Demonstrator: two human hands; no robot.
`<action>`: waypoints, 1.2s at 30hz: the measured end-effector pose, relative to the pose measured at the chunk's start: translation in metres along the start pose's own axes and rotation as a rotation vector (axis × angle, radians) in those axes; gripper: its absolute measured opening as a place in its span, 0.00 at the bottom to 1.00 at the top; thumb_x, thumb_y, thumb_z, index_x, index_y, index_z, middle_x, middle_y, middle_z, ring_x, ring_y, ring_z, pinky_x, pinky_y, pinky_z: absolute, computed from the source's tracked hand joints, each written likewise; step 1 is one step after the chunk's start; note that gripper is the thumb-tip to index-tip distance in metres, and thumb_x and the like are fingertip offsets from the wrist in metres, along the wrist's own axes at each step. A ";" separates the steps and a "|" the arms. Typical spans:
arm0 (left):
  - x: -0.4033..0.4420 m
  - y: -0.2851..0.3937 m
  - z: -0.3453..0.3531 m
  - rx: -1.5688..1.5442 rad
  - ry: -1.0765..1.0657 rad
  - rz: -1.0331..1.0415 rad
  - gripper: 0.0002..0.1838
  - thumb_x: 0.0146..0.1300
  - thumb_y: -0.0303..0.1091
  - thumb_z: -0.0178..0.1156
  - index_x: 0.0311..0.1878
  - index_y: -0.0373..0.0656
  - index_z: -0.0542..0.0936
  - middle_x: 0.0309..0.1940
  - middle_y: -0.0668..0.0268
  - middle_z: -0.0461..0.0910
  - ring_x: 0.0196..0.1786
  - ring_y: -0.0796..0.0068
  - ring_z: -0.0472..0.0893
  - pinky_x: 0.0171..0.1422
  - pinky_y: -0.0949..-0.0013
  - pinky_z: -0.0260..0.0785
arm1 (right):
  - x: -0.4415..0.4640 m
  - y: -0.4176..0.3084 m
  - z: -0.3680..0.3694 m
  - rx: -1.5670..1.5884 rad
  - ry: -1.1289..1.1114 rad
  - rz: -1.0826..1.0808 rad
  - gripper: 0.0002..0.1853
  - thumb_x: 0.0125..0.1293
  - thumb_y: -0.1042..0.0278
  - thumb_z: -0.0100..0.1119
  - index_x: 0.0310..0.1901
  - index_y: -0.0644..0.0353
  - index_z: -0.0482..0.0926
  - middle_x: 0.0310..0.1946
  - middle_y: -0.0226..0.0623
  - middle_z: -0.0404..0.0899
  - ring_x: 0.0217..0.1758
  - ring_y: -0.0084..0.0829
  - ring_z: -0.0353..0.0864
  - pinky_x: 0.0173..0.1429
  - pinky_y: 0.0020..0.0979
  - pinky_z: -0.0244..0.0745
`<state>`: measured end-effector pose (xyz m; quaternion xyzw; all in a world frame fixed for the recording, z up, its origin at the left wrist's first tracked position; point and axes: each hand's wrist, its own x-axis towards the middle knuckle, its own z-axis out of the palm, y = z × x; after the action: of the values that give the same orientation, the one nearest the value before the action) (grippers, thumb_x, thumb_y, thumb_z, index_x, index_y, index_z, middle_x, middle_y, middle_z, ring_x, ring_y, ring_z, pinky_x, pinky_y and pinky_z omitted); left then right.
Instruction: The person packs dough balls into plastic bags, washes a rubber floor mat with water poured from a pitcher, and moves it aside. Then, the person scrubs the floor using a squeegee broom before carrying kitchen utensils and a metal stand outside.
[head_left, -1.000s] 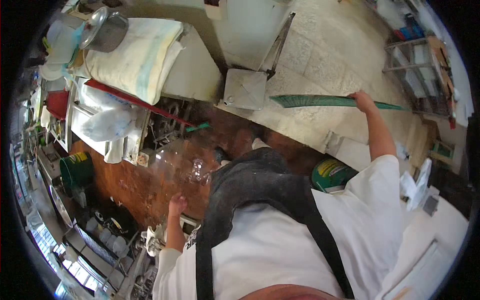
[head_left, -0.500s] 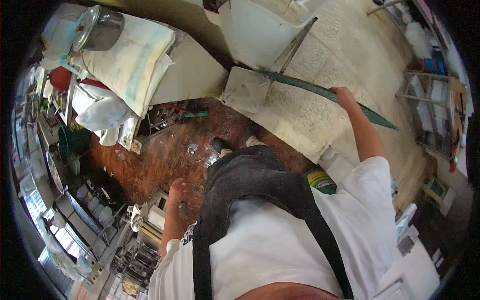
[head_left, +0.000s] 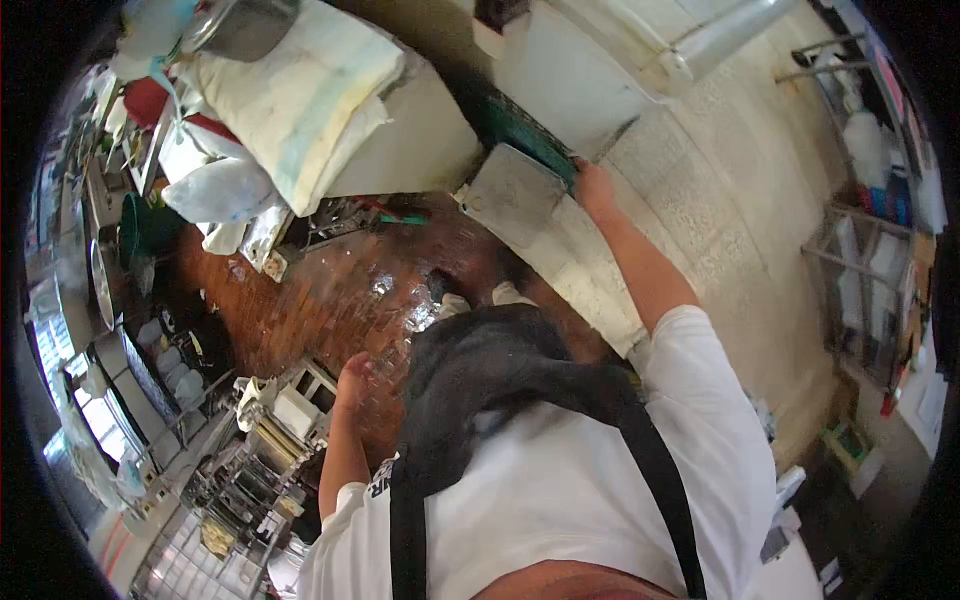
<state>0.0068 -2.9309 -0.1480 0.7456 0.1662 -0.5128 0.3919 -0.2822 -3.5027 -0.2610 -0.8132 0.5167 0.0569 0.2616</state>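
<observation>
My right hand [head_left: 594,190] is stretched forward, its fingers closed on the near end of a flat green board [head_left: 535,138]. The board stands on edge between a white container [head_left: 572,75] and a pale grey lid-like panel [head_left: 515,190]; its far end is lost in shadow. Low at my left side hangs my left hand [head_left: 354,380], over the floor, with loosely bent fingers and nothing visible in it.
Reddish-brown wet floor [head_left: 320,290] lies under my feet. Ahead to the left, a white cloth [head_left: 300,95] and a metal pot [head_left: 245,28] sit on a counter. Metal machinery [head_left: 265,450] stands close on my left; a rack [head_left: 865,270] is at the right.
My right hand has moved left and forward, carrying the green board from over the pale surface into the gap beside the white container. My left hand has barely moved.
</observation>
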 end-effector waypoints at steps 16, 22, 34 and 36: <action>-0.037 -0.121 -0.033 0.146 0.123 0.108 0.20 0.71 0.28 0.56 0.64 0.36 0.71 0.50 0.62 0.80 0.42 0.72 0.80 0.46 0.66 0.75 | 0.212 -0.217 -0.001 0.078 0.369 -0.633 0.20 0.62 0.67 0.56 0.57 0.61 0.76 0.52 0.56 0.78 0.53 0.54 0.78 0.60 0.48 0.73; -0.034 -0.160 -0.038 0.095 0.163 0.031 0.21 0.71 0.28 0.55 0.65 0.36 0.71 0.48 0.62 0.81 0.42 0.72 0.81 0.46 0.68 0.76 | 0.205 -0.206 -0.023 -0.115 0.069 -0.485 0.22 0.62 0.68 0.58 0.58 0.61 0.74 0.55 0.56 0.76 0.56 0.53 0.77 0.61 0.49 0.72; 0.006 -0.215 -0.075 0.206 -0.002 -0.061 0.17 0.70 0.29 0.56 0.61 0.40 0.75 0.45 0.64 0.83 0.40 0.74 0.81 0.43 0.67 0.77 | -0.008 0.003 0.085 -0.133 0.143 0.084 0.32 0.66 0.57 0.60 0.67 0.63 0.64 0.55 0.57 0.76 0.57 0.59 0.74 0.58 0.51 0.71; 0.019 -0.222 -0.086 0.131 0.008 -0.017 0.17 0.70 0.29 0.56 0.61 0.40 0.75 0.46 0.65 0.83 0.39 0.74 0.81 0.43 0.66 0.78 | 0.005 -0.001 0.090 0.098 0.104 0.040 0.29 0.67 0.57 0.58 0.66 0.62 0.66 0.55 0.57 0.76 0.58 0.57 0.75 0.57 0.50 0.71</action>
<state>-0.0751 -2.7270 -0.2423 0.7704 0.1402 -0.5227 0.3372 -0.2630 -3.4627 -0.3395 -0.7908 0.5479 -0.0055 0.2729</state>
